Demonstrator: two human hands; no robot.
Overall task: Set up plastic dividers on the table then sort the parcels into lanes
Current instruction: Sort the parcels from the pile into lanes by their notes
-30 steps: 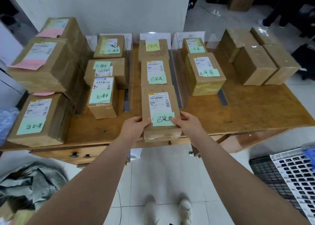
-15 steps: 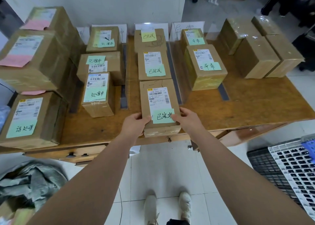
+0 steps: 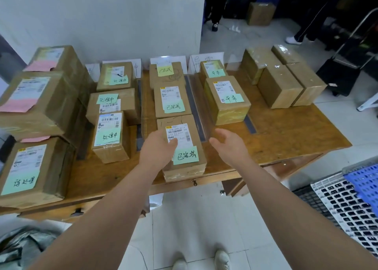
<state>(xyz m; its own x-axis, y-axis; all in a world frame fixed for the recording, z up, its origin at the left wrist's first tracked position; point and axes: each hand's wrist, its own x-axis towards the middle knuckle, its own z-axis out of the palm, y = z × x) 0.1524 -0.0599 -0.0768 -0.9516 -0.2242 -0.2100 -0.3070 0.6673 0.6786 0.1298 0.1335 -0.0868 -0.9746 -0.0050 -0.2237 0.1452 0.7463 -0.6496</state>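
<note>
The green note (image 3: 185, 155) on the parcel (image 3: 199, 142) by your left fingers (image 3: 172, 144) reads 已完成; left of them, 处理中; beyond your right fingers (image 3: 216, 142), 异常.

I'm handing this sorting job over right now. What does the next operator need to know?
Left hand: open, at the left edge of the near middle-lane parcel; contact unclear.
Right hand: open, clear of that parcel, above the table.
Done: dividers stand. The left lane holds three noted parcels, the middle three, the right two.
Left: probably the plain taped boxes at far right, possibly also the big boxes on the left.
</note>
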